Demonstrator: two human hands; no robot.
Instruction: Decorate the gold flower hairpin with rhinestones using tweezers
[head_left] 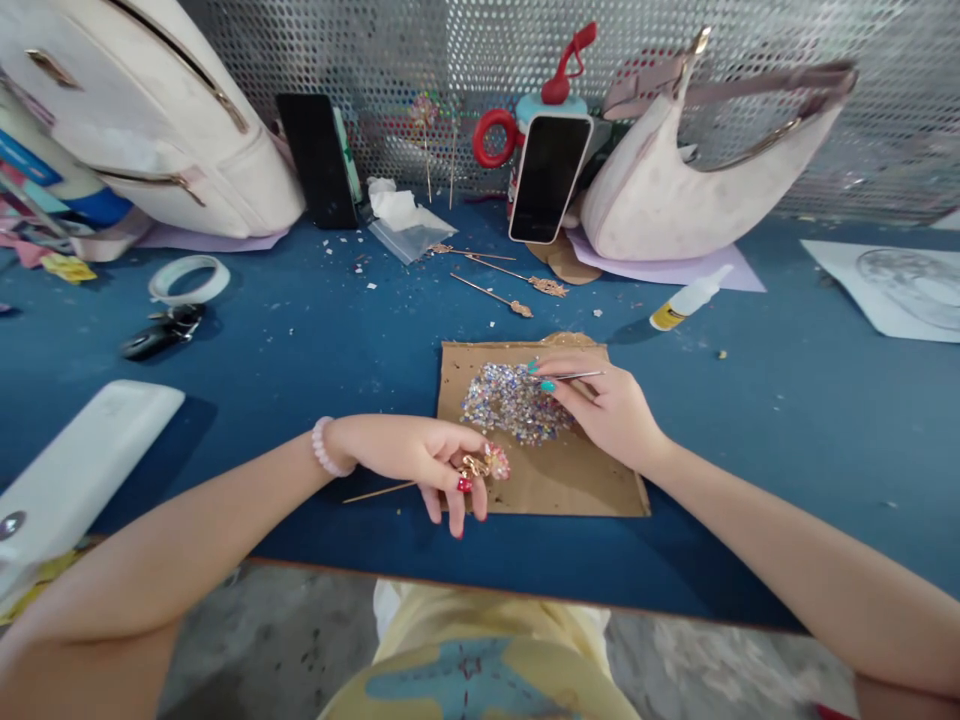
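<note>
My left hand (420, 455) is closed around a hairpin (475, 465) with a gold ornament and a cluster of pink stones at its tip. Its thin stick points left beneath my palm. My right hand (611, 405) pinches slim metal tweezers (574, 375) above a heap of small glittering rhinestones (504, 403), mostly silver and blue. The heap lies on a sheet of brown cardboard (555, 490) near the front edge of the table. My fingers hide part of the rhinestones and the tips of the tweezers.
Gold hairpins (519, 309) lie behind the cardboard. A glue bottle (688, 300) stands to the right. Phones (551, 175) lean along the back between a backpack (202, 130) and a handbag (697, 200). At left are a tape roll (189, 280), keys (161, 335) and a white case (90, 455).
</note>
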